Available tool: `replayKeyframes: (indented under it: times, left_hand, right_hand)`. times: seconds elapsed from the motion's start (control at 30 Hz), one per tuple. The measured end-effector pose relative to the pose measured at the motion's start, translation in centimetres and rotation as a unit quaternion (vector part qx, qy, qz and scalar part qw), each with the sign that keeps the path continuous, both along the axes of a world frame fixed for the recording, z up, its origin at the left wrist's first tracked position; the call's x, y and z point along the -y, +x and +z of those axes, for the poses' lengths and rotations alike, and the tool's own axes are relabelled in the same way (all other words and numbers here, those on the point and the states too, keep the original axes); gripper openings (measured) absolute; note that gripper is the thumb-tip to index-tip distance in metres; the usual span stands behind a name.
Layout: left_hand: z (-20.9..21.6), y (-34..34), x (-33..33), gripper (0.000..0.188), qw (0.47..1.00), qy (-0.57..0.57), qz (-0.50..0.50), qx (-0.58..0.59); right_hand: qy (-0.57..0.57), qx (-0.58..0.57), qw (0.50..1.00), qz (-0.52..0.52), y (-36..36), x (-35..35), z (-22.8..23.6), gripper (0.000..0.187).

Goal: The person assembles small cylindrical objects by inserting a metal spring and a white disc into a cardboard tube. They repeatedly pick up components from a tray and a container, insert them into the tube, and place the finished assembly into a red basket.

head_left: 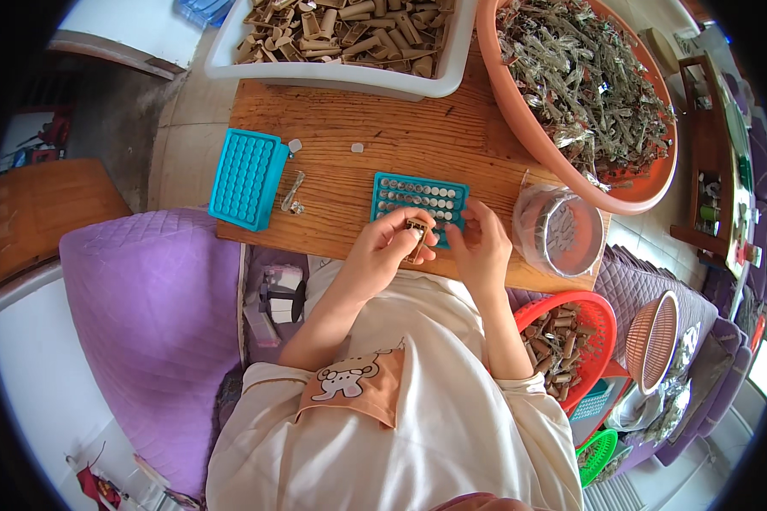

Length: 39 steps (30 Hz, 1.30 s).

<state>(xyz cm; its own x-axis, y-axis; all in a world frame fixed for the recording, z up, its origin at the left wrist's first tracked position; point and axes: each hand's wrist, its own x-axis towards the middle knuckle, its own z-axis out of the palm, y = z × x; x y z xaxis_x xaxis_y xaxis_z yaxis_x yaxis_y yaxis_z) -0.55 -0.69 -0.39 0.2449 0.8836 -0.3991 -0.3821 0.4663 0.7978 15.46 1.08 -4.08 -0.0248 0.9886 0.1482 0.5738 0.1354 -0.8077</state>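
My left hand is closed round a small tan plastic casing, with its open side up and dark and pale parts showing inside. The thumb presses on it. Behind it a teal tray lies on the table, its wells holding rows of small round silvery and white pieces. My right hand hovers at the tray's right corner, thumb and fingers loosely bent and a little apart. Nothing shows between them. The hands cover the near part of the tray.
A second teal tray sits left, beside small clear pieces. A white bin of tan casings and an orange basin of clear wrapped pieces stand behind. A bag-lined round tub is right; below it, a red basket holds casings.
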Motion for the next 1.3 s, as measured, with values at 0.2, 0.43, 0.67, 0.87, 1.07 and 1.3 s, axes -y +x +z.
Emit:
replayKeyframes:
  times: [0.2,0.43,0.67,0.87,1.07,1.3]
  left_hand:
    - [0.7,0.1,0.3,0.022,1.0,-0.005,-0.001,0.028]
    - [1.0,-0.1,0.5,0.024,1.0,0.011,-0.009,0.022]
    - [1.2,0.9,0.8,0.026,0.999,0.041,-0.007,-0.012]
    - [1.0,0.6,0.8,0.029,0.996,0.048,-0.044,-0.062]
    - [1.7,1.4,0.8,0.029,0.996,0.043,-0.063,-0.051]
    - [1.3,1.1,0.8,0.029,0.99,0.027,-0.1,-0.095]
  right_hand:
    - [0.009,0.147,0.989,0.026,-0.1,0.7,-1.4,0.033]
    - [0.0,-0.006,0.999,0.036,0.1,0.2,0.8,0.028]
    - [0.206,-0.055,0.973,0.084,-0.6,1.2,4.8,0.027]
    - [0.191,-0.033,0.973,0.125,-0.4,1.5,4.3,0.028]
    - [0.209,-0.042,0.973,0.092,-0.3,1.6,4.6,0.026]
    - [0.156,-0.03,0.973,0.166,0.4,1.0,4.6,0.019]
